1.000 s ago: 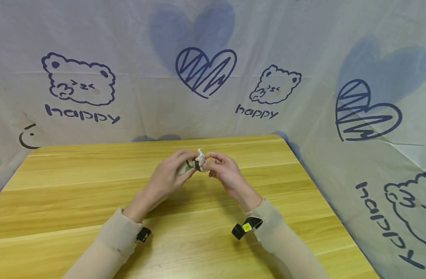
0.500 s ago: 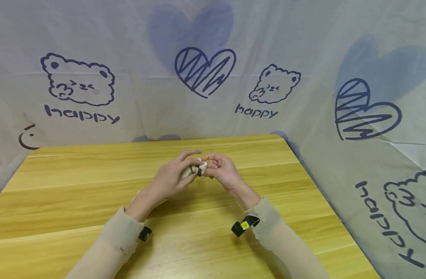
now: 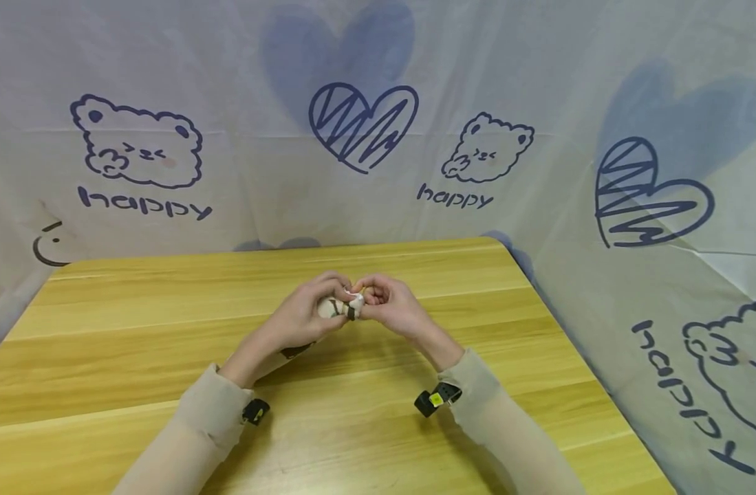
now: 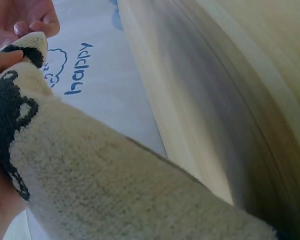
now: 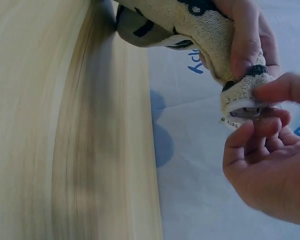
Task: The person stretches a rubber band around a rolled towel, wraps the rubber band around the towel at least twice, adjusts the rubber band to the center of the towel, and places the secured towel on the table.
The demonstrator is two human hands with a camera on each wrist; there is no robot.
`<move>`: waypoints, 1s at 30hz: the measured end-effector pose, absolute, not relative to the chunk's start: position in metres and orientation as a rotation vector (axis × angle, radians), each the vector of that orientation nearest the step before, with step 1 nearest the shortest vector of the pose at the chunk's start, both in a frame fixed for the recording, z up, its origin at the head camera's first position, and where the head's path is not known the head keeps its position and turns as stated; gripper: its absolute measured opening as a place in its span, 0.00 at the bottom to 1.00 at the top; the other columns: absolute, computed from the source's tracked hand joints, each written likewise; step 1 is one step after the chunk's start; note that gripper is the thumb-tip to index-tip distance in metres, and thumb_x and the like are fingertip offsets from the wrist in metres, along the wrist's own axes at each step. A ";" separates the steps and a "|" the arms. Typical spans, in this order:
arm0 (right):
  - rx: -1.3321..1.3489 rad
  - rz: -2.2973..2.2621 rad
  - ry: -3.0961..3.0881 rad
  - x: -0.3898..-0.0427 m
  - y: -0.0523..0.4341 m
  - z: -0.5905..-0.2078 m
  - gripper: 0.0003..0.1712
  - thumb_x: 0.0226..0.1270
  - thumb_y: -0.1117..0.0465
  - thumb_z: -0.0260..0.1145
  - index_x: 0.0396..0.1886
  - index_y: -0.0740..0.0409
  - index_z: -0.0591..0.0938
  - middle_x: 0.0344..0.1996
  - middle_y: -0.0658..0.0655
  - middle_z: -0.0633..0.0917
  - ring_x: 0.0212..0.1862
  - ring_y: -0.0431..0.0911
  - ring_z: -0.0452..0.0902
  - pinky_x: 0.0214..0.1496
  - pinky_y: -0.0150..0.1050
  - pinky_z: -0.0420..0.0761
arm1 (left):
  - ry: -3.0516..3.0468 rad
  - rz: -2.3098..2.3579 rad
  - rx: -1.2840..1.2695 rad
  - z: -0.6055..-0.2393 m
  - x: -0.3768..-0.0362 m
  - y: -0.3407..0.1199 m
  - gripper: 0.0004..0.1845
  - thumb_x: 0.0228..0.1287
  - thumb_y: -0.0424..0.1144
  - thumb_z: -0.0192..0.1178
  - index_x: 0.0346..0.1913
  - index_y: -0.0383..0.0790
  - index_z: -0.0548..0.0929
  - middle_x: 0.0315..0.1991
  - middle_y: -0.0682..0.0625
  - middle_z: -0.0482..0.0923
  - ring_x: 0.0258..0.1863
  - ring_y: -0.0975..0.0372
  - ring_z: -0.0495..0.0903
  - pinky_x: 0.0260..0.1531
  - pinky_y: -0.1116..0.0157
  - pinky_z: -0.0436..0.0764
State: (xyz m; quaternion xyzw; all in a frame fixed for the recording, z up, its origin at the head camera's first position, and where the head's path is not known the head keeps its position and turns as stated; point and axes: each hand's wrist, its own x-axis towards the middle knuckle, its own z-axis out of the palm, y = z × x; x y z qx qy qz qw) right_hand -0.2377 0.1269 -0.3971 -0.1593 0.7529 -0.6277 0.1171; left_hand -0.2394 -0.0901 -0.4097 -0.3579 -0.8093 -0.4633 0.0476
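The sock (image 3: 337,307) is thick, fuzzy cream terry with black markings and a black band near its end; a small white label (image 5: 231,121) hangs from that end. It sits rolled into a soft tube, held in the air just above the middle of the table (image 3: 130,323). The left hand (image 3: 303,317) is wrapped around the sock's body, fingers curled over the pile. The right hand (image 3: 386,307) pinches the sock's tip between thumb and fingertips, and its other fingers are curled in beside the label.

The table is smooth, pale yellow wood with long straight grain lines. Both forearms wear thin beige sleeves (image 3: 210,412), and each wrist carries a small black camera (image 3: 436,400). A thin, glossy white sheet (image 3: 378,137), printed with blue bears, hearts and the word "happy", hangs close behind the table's far edge and along its right edge.

Bare tabletop lies on every side of the hands, widest to the left and toward the near edge.
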 end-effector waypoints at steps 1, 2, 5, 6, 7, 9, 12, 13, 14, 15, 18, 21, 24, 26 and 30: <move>-0.475 -1.844 2.198 -0.238 0.127 -0.397 0.17 0.66 0.72 0.69 0.54 0.63 0.81 0.30 0.50 0.74 0.33 0.43 0.67 0.34 0.31 0.70 | -2.469 -1.396 -1.079 -0.409 -0.239 -0.090 0.12 0.59 0.26 0.72 0.43 0.40 0.86 0.56 0.46 0.80 0.54 0.51 0.81 0.50 0.56 0.84; -0.485 -1.850 2.191 -0.238 0.128 -0.398 0.17 0.68 0.69 0.68 0.55 0.63 0.81 0.31 0.50 0.76 0.33 0.43 0.69 0.36 0.32 0.72 | -2.464 -1.376 -1.066 -0.409 -0.239 -0.089 0.12 0.59 0.26 0.72 0.44 0.40 0.86 0.56 0.47 0.80 0.53 0.51 0.81 0.50 0.56 0.84; -0.509 -1.885 2.167 -0.239 0.129 -0.398 0.15 0.72 0.65 0.68 0.56 0.62 0.81 0.35 0.50 0.81 0.35 0.44 0.72 0.39 0.33 0.74 | -2.440 -1.335 -1.033 -0.408 -0.237 -0.088 0.12 0.61 0.27 0.72 0.46 0.40 0.87 0.56 0.47 0.81 0.52 0.52 0.82 0.49 0.55 0.84; -0.515 -1.900 2.163 -0.239 0.129 -0.398 0.15 0.73 0.64 0.68 0.56 0.63 0.81 0.34 0.50 0.81 0.35 0.44 0.73 0.39 0.34 0.75 | -2.431 -1.332 -1.028 -0.409 -0.237 -0.088 0.13 0.61 0.27 0.72 0.47 0.41 0.87 0.56 0.47 0.81 0.53 0.52 0.82 0.50 0.55 0.83; -0.521 -1.914 2.157 -0.239 0.129 -0.398 0.15 0.73 0.63 0.68 0.56 0.63 0.81 0.34 0.50 0.81 0.35 0.44 0.73 0.39 0.34 0.75 | -2.424 -1.338 -1.027 -0.409 -0.237 -0.087 0.14 0.61 0.27 0.72 0.49 0.40 0.87 0.56 0.47 0.81 0.54 0.52 0.82 0.51 0.56 0.83; -0.528 -1.956 2.144 -0.239 0.128 -0.398 0.15 0.73 0.66 0.68 0.55 0.65 0.81 0.33 0.50 0.79 0.34 0.42 0.73 0.38 0.32 0.76 | -2.424 -1.390 -1.016 -0.408 -0.236 -0.087 0.17 0.61 0.26 0.72 0.52 0.40 0.85 0.58 0.45 0.81 0.51 0.53 0.82 0.47 0.58 0.84; -0.524 -2.008 2.130 -0.239 0.126 -0.397 0.15 0.71 0.70 0.68 0.55 0.68 0.80 0.31 0.50 0.76 0.33 0.41 0.73 0.36 0.31 0.77 | -2.441 -1.554 -0.968 -0.408 -0.234 -0.088 0.20 0.63 0.26 0.70 0.57 0.37 0.79 0.57 0.39 0.80 0.41 0.54 0.83 0.36 0.63 0.84; -0.526 -2.014 2.134 -0.238 0.126 -0.397 0.14 0.71 0.71 0.68 0.54 0.69 0.80 0.31 0.50 0.76 0.33 0.41 0.73 0.35 0.31 0.77 | -2.447 -1.612 -0.944 -0.408 -0.234 -0.088 0.22 0.63 0.26 0.69 0.58 0.36 0.76 0.56 0.38 0.80 0.38 0.55 0.82 0.32 0.64 0.84; -0.529 -2.010 2.147 -0.238 0.125 -0.396 0.14 0.70 0.71 0.68 0.54 0.69 0.81 0.30 0.50 0.76 0.32 0.41 0.73 0.35 0.31 0.77 | -2.454 -1.660 -0.922 -0.407 -0.233 -0.089 0.23 0.64 0.27 0.69 0.59 0.36 0.75 0.56 0.37 0.79 0.34 0.56 0.81 0.29 0.65 0.83; -0.535 -1.994 2.171 -0.238 0.125 -0.396 0.13 0.70 0.72 0.68 0.53 0.69 0.81 0.30 0.50 0.76 0.33 0.41 0.73 0.35 0.31 0.78 | -2.462 -1.692 -0.903 -0.408 -0.233 -0.089 0.23 0.64 0.27 0.69 0.60 0.35 0.73 0.55 0.36 0.78 0.32 0.56 0.79 0.26 0.65 0.83; -0.568 -1.901 2.283 -0.237 0.124 -0.396 0.12 0.70 0.72 0.68 0.51 0.66 0.82 0.31 0.51 0.76 0.35 0.43 0.73 0.36 0.33 0.78 | -2.514 -1.633 -0.883 -0.407 -0.234 -0.089 0.25 0.65 0.29 0.70 0.62 0.35 0.74 0.52 0.37 0.79 0.32 0.58 0.79 0.27 0.65 0.83; -0.637 -1.740 2.458 -0.237 0.124 -0.397 0.10 0.70 0.73 0.67 0.49 0.63 0.83 0.33 0.52 0.78 0.38 0.45 0.74 0.36 0.35 0.78 | -2.574 -1.445 -0.887 -0.408 -0.234 -0.087 0.22 0.64 0.33 0.71 0.59 0.36 0.78 0.49 0.41 0.82 0.31 0.60 0.78 0.26 0.65 0.81; -0.735 -1.588 2.612 -0.237 0.124 -0.398 0.10 0.69 0.74 0.67 0.46 0.61 0.84 0.35 0.55 0.80 0.39 0.46 0.75 0.38 0.36 0.78 | -2.609 -1.268 -0.891 -0.409 -0.234 -0.085 0.19 0.63 0.37 0.73 0.55 0.38 0.82 0.47 0.44 0.84 0.32 0.60 0.78 0.28 0.64 0.79; -0.784 -1.515 2.674 -0.237 0.123 -0.399 0.10 0.68 0.75 0.67 0.44 0.61 0.84 0.35 0.56 0.81 0.39 0.47 0.75 0.40 0.37 0.79 | -2.616 -1.223 -0.893 -0.411 -0.234 -0.084 0.20 0.64 0.39 0.73 0.56 0.39 0.82 0.49 0.45 0.84 0.35 0.60 0.78 0.31 0.64 0.78; -0.820 -1.451 2.730 -0.236 0.122 -0.400 0.10 0.68 0.75 0.67 0.43 0.60 0.84 0.38 0.57 0.81 0.41 0.47 0.76 0.42 0.38 0.80 | -2.590 -1.259 -0.900 -0.414 -0.236 -0.085 0.23 0.63 0.38 0.74 0.59 0.39 0.82 0.53 0.44 0.83 0.39 0.58 0.79 0.34 0.63 0.80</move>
